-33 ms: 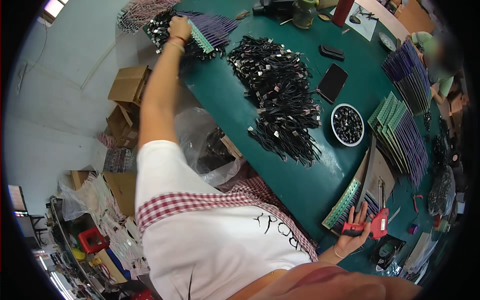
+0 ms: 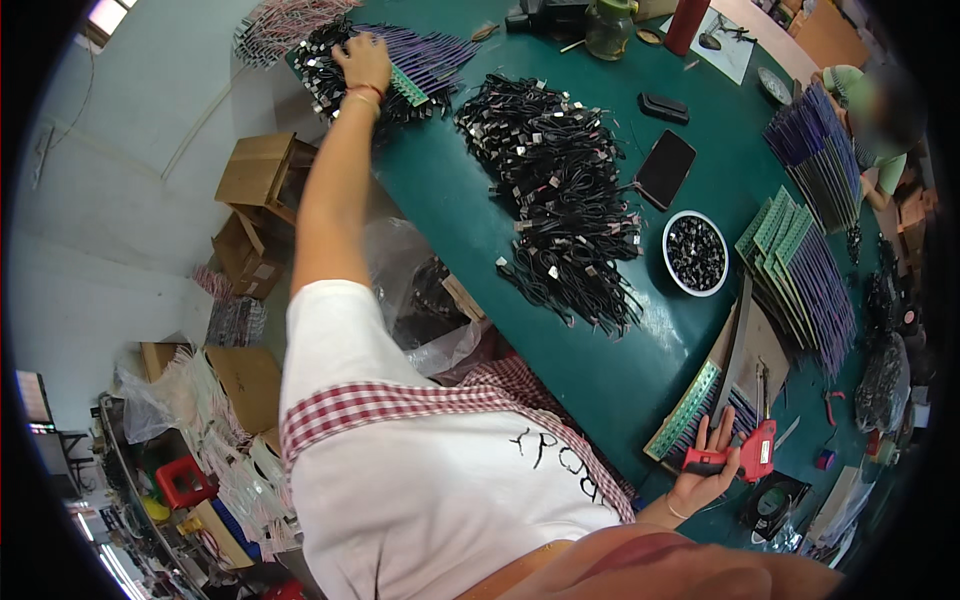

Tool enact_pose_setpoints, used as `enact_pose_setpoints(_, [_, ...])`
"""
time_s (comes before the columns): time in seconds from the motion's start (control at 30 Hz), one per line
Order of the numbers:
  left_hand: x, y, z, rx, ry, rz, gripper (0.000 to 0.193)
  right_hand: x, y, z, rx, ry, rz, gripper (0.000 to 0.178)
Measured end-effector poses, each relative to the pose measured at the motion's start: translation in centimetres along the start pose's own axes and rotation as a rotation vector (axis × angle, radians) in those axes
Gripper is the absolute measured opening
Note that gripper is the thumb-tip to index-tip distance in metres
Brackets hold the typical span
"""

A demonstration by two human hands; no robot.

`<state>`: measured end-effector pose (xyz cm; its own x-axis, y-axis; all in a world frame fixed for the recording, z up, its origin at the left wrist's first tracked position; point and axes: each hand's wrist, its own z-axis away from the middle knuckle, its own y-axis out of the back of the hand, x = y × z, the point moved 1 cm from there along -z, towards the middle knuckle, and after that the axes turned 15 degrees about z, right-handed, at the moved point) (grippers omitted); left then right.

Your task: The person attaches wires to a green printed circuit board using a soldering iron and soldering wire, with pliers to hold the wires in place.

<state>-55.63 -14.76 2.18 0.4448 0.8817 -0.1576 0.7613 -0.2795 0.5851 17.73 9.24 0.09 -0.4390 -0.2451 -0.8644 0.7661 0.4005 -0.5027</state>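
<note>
Left hand [image 2: 365, 65] was out at full reach over the far-left corner of the tabletop [image 2: 560, 375]. Its grip was wide, fingers loosely spread; couldn't tell if anything sat pinched under the palm. Green circuit-board strip [image 2: 408, 86] lay right beside that hand, purple wires [image 2: 430, 55] fanned off it, black cables [image 2: 318, 75] bunched alongside. Step in hand looked like handling that strip at the corner.

My read on doing it well: strip was best taken by the board edges, since a tug on the wires would likely load the joints. Keeping it flat with the wires lying one way made sense; loose cables next to it could easily snag them. A shorter reach would probably have given better control.

Right hand [image 2: 700, 490] had its grip around a red soldering gun [image 2: 758, 452], some fingers extended off the handle. Safest to treat the metal nose [image 2: 765, 385] as hot and hold it steady, clear of the second board strip [image 2: 683, 408] just beside that hand, while the eyes were on the far corner. White bowl [image 2: 697, 293] of small black parts stood well apart from both hands, low bump risk
</note>
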Motion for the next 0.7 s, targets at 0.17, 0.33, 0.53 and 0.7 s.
enact_pose_setpoints(0.17, [2.4, -0.3, -1.9, -0.328, 0.016, -0.108, 0.023, 0.0, -0.4, 0.3, 0.027, 0.026, 0.023, 0.029])
enact_pose_setpoints(0.33, [7.4, 5.2, 3.2, -0.399, 0.159, 0.074, 0.074, 0.5, -0.6, -0.3, 0.027, 0.031, 0.029, 0.028])
enact_pose_setpoints(0.53, [1.8, 5.1, 4.6, -0.427, -0.218, 0.048, 0.064, 0.1, -0.4, -0.1, 0.022, 0.019, -0.036, 0.028])
enact_pose_setpoints(0.7, [1.5, 4.9, 2.8, -0.745, -0.166, -0.093, 0.075, 0.1, 0.2, 0.2, 0.022, 0.039, -0.054, 0.029])
